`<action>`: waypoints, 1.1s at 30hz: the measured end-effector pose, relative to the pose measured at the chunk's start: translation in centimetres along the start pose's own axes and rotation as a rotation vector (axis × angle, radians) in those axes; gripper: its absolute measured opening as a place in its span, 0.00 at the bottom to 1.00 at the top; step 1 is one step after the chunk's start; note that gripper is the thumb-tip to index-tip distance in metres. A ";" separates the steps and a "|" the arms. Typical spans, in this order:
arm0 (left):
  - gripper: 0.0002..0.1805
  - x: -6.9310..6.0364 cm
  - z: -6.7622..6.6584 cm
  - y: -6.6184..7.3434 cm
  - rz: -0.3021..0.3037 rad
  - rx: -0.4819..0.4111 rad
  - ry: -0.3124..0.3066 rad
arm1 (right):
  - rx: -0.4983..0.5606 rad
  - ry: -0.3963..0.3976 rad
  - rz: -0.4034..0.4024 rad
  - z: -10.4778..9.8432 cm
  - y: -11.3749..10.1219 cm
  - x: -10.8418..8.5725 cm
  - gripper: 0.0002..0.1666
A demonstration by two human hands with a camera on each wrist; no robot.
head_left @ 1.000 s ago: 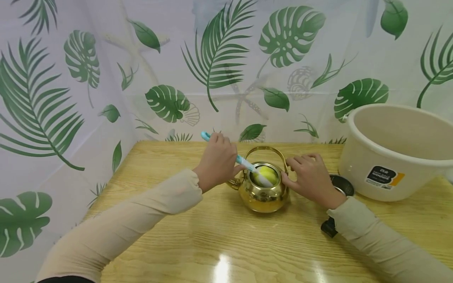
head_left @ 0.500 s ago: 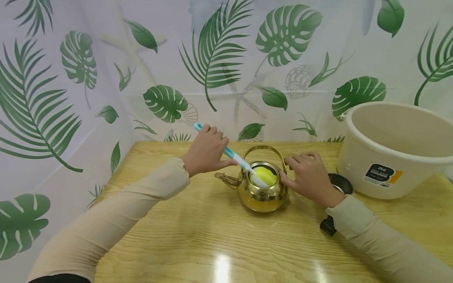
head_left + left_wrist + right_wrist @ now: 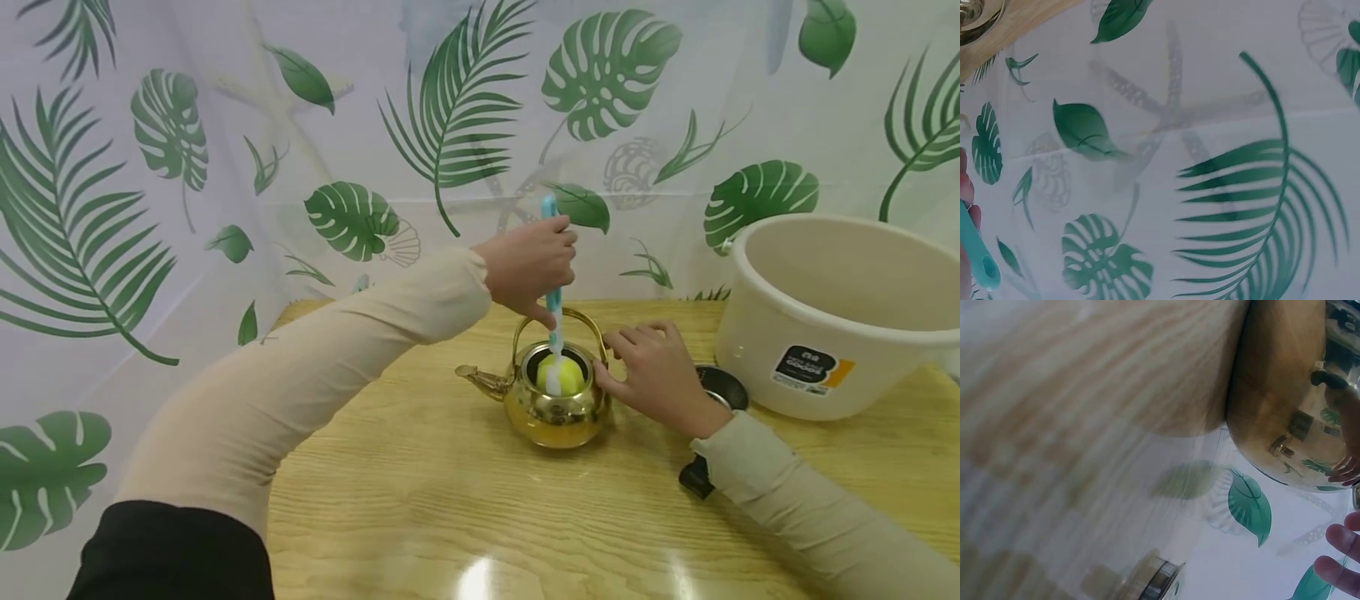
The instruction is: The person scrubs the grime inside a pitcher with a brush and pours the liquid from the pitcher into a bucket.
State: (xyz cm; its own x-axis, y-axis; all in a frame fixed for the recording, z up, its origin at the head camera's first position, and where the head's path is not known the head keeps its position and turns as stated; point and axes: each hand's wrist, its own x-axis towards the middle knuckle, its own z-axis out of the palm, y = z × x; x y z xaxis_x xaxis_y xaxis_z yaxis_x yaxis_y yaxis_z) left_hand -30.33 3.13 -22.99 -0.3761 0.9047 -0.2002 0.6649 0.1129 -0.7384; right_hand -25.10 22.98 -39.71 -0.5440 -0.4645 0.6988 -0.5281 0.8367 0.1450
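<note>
Head view: left hand is gripping a stiff-looking brush inside the kettle, just right of centre; right hand is pinching the pot's handle, wisely, as shiny metal is probably feeling slippery.

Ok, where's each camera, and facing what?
Head: worn on the head, facing forward and down at the kettle and blue-handled tool; left hand, right hand and sleeves show.
Left wrist: on that wrist, facing mostly the leaf-print backdrop; left fingers at left edge.
Right wrist: on that wrist, facing table and kettle; right fingers at right edge.
Shared: head and right wrist both show the kettle.
</note>
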 end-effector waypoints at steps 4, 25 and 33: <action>0.39 2.0 -2.4 0.6 0.082 0.143 -0.048 | 0.007 0.017 -0.014 0.0 0.1 0.1 0.19; 0.15 3.0 -6.5 5.6 0.112 0.678 -0.244 | 0.047 0.016 -0.018 0.1 0.4 -0.1 0.14; 0.15 -0.5 -4.2 6.2 -0.177 0.476 -0.262 | 0.003 0.030 -0.025 0.1 0.1 0.0 0.21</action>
State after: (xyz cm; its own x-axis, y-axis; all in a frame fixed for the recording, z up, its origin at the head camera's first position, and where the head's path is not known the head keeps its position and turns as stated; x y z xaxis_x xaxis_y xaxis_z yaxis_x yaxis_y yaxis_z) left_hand -23.31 5.08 -24.77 -0.6434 0.7497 -0.1550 0.2355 0.0012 -0.9719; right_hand -25.22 23.09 -39.79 -0.5105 -0.4762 0.7160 -0.5435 0.8239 0.1604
